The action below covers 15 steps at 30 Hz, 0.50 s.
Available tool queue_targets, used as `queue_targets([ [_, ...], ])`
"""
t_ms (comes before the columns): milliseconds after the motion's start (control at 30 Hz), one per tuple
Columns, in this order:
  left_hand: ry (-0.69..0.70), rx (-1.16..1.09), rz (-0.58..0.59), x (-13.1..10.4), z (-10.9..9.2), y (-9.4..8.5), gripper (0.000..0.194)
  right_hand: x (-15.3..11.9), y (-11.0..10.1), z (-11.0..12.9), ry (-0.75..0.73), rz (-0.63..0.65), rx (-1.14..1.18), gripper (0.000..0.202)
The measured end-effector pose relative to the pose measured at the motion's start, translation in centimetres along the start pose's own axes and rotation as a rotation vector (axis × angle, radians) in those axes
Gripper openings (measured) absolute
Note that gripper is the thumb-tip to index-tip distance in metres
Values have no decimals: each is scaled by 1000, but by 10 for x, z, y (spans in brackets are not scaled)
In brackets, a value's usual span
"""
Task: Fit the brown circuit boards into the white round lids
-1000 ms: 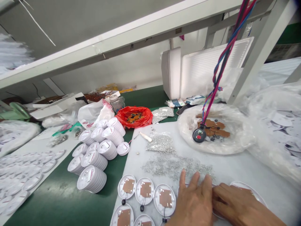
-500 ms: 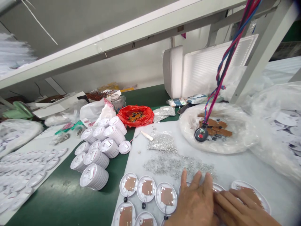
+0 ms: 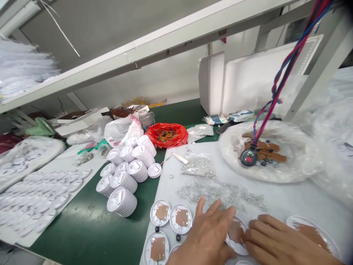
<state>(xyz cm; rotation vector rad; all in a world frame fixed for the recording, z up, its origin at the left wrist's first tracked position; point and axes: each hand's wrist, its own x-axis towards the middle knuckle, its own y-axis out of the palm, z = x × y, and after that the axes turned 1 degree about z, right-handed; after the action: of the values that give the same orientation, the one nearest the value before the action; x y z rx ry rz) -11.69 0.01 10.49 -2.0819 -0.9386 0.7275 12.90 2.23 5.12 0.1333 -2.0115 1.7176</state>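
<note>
Fingers of the left hand spread flat and open, gripping nothing, tips resting on the white foam sheet and on the left rim of a round white disc. Right hand curled, fingertips pressed against the disc's right edge — whether pinching the rim or only touching it, cannot tell. Disc lying flat between the two hands, shallow, glossy plastic, with a square brown board seated in its middle, half hidden by the left fingers.

Just left of the left hand, more discs of the same kind, each with a matte brown square and a thin black lead ending in a small dark bead. Another disc beyond the right wrist, partly covered. Just ahead of the fingertips, a loose scatter of tiny silvery screws, glittering and grainy, with a crinkled clear bag of the same a little farther back.

Farther out on the green counter, leaning stacks of white discs, ribbed at the edges like coin rolls. Behind them a crumpled red plastic bag with orange-brown bits. To the right, a filmy clear bag holding brown boards — on it a black round puck with a red button, hanging from a twisted red and blue cable.
</note>
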Motion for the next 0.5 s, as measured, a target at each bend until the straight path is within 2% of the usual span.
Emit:
queue_targets([
  [100, -2, 26, 19, 14, 12, 20, 99, 11, 8, 1, 65, -46, 140, 29],
  [233, 39, 2, -40, 17, 26, 35, 99, -2, 22, 3, 203, -39, 237, 32],
  [367, 52, 3, -31, 14, 28, 34, 93, -5, 21, -1, 264, -130, 190, 21],
  [500, 86, 26, -27, 12, 25, 29, 85, 10, 17, -2, 270, -131, 167, 21],
])
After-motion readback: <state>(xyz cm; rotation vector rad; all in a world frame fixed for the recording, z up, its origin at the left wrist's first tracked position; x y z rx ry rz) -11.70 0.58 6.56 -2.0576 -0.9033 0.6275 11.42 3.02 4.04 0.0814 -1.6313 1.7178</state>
